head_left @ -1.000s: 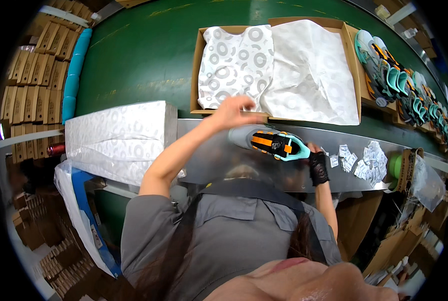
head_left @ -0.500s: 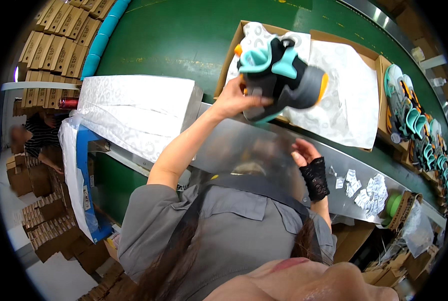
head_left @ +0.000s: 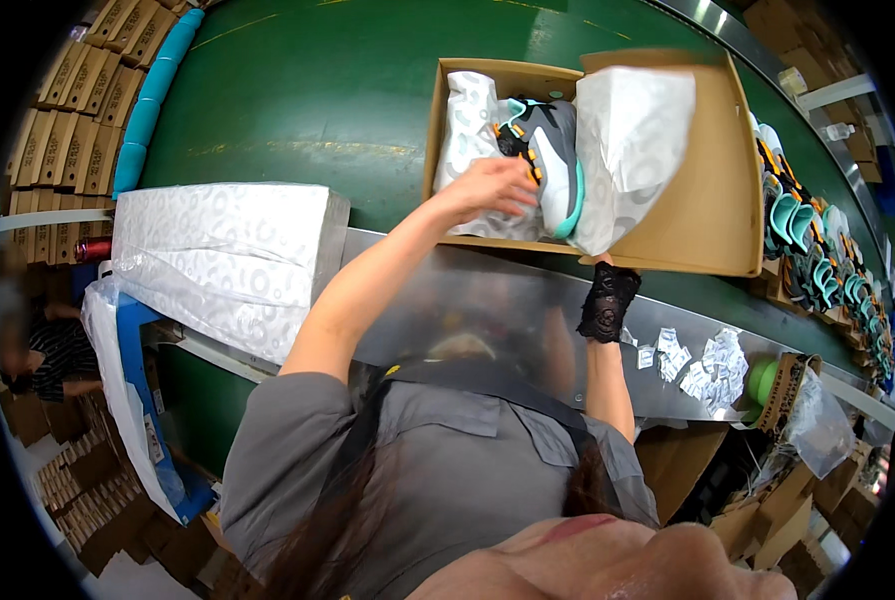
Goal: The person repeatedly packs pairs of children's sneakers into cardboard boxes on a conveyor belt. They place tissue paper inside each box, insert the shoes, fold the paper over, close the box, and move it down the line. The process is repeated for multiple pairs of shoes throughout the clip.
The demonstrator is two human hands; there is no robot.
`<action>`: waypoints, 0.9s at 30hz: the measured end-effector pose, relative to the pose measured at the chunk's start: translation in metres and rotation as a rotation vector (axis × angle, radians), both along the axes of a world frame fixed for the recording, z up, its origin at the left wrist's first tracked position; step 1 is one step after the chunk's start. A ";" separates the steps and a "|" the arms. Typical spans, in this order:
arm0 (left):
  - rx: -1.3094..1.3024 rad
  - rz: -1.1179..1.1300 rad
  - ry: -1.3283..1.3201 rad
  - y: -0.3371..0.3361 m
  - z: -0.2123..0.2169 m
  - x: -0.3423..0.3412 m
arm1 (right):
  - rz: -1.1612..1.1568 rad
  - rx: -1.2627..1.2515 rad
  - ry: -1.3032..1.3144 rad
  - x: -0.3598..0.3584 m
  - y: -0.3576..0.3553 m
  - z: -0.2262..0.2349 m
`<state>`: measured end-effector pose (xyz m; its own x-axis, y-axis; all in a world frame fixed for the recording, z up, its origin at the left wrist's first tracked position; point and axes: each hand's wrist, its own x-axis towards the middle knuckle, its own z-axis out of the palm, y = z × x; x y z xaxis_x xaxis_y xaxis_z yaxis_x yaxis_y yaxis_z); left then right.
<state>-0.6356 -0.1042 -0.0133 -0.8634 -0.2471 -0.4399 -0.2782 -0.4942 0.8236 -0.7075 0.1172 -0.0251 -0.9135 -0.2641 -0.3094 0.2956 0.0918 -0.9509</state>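
A grey and white sneaker (head_left: 555, 160) with teal and orange trim lies in an open cardboard shoebox (head_left: 712, 225). Patterned white tissue paper (head_left: 467, 110) lines the box along the shoe's left. My left hand (head_left: 492, 188) is over the near-left part of the sneaker, fingers stretched and apart. At the near rim, my right hand (head_left: 603, 258), below a black lace wristband (head_left: 608, 303), is mostly covered by a raised sheet of tissue paper (head_left: 632, 150). Its fingers are hidden behind that sheet.
A stack of patterned tissue sheets (head_left: 227, 260) lies at the left, beside a blue frame (head_left: 147, 390). Small white packets (head_left: 717, 370) are scattered on the metal ledge (head_left: 447, 300). More sneakers (head_left: 817, 250) line the right side. Shoeboxes (head_left: 77, 140) are stacked far left.
The sneaker went from my left hand down into the box, and that hand let go. My right hand moved up to the box, and the right-hand tissue sheet now stands raised.
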 end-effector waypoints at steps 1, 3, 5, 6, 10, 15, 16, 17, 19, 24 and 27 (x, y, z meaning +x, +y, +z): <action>-0.153 0.153 0.101 -0.011 -0.008 0.012 | 0.049 0.049 0.127 -0.005 0.003 -0.016; -0.393 0.485 0.122 -0.034 -0.012 0.046 | 0.249 0.319 0.745 0.001 -0.008 -0.006; -0.455 0.701 -0.024 -0.038 -0.007 0.060 | 0.505 0.676 1.096 0.008 -0.018 -0.006; -0.427 0.743 -0.098 -0.037 -0.012 0.064 | 0.585 0.894 1.282 0.010 -0.019 -0.017; -1.097 0.355 -0.298 -0.042 -0.091 0.074 | 0.622 0.875 1.398 0.019 -0.028 -0.039; -0.207 0.256 -0.187 -0.067 -0.076 0.078 | 0.743 0.802 1.255 0.021 -0.028 -0.011; 0.005 0.311 -0.090 -0.077 -0.093 0.081 | 0.767 0.760 1.284 0.016 -0.033 -0.006; 0.103 0.302 -0.003 -0.069 -0.074 0.073 | 0.767 0.781 1.299 0.013 -0.037 0.012; 0.219 0.256 0.073 -0.060 -0.021 0.062 | 0.746 0.829 1.426 -0.006 -0.041 0.044; 0.358 0.360 0.017 -0.034 0.046 0.102 | 0.550 0.277 1.457 -0.017 -0.046 0.140; 0.237 0.510 0.099 -0.024 0.076 0.142 | 0.452 0.256 1.170 -0.028 -0.019 0.118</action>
